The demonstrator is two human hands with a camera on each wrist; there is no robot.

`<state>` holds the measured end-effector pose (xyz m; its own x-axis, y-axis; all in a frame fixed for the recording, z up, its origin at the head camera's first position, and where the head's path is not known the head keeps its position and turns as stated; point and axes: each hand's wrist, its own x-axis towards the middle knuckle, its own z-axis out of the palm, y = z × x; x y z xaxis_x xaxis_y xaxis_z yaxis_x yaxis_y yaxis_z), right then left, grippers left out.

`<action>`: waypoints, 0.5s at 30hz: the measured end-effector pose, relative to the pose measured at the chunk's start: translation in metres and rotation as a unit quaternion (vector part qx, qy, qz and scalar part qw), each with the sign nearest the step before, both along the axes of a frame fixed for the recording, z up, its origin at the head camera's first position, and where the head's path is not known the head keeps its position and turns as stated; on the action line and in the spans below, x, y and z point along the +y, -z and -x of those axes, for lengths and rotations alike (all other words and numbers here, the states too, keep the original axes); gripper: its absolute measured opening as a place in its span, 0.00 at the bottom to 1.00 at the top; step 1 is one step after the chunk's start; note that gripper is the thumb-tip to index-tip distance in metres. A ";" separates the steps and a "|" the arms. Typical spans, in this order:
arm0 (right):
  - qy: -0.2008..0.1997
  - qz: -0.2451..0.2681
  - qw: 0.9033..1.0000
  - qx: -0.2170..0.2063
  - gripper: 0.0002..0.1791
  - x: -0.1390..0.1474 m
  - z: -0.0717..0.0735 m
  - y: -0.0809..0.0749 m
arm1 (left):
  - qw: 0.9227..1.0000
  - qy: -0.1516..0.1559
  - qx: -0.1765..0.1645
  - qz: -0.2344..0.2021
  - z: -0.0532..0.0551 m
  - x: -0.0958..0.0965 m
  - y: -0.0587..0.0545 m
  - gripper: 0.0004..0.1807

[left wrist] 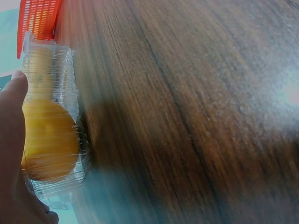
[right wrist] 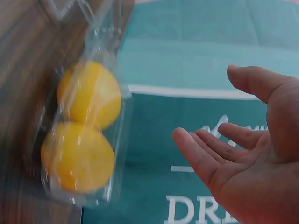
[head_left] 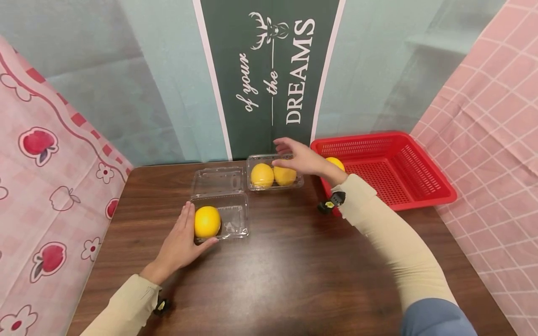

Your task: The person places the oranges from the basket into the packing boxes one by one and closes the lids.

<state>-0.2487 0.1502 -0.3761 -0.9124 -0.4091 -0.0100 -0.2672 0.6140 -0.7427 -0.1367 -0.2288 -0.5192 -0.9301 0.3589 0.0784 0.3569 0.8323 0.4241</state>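
At the left of the table lies a clear plastic clamshell box [head_left: 233, 219], its lid [head_left: 218, 181] folded back behind it. One yellow-orange orange [head_left: 207, 222] sits in its left half. My left hand [head_left: 178, 242] rests at that box's left corner, fingers straight along the side and thumb spread along the front. Behind, a second clamshell box [head_left: 300, 183] with its lid down contains two oranges [right wrist: 88, 93]. Above its right end my right hand [head_left: 300, 157] is raised with spread, loosely bent fingers and nothing in them; it stands apart from the box in the right wrist view.
A red plastic basket [head_left: 420, 204] stands at the back right, with another orange [head_left: 335, 163] at its left side, partly behind my right wrist. Printed curtain cloth [head_left: 168, 84] hangs along the table's back edge, and pink cloths flank both sides.
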 end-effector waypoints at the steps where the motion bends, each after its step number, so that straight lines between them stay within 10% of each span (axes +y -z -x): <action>1: 0.008 0.001 1.000 0.003 0.37 0.005 0.003 -0.002 | 1.000 0.000 -0.001 0.000 0.002 0.000 -0.001 0.65; 15: 0.154 0.067 0.985 0.033 0.27 0.078 0.051 -0.013 | 1.000 0.004 -0.006 0.000 0.030 -0.002 -0.004 0.66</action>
<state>-0.2993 0.2281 -0.3627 -0.9903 -0.1069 0.0888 -0.1342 0.5712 -0.8098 -0.1670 -0.2305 -0.5149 -0.9278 0.3668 0.0682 0.3593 0.8291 0.4284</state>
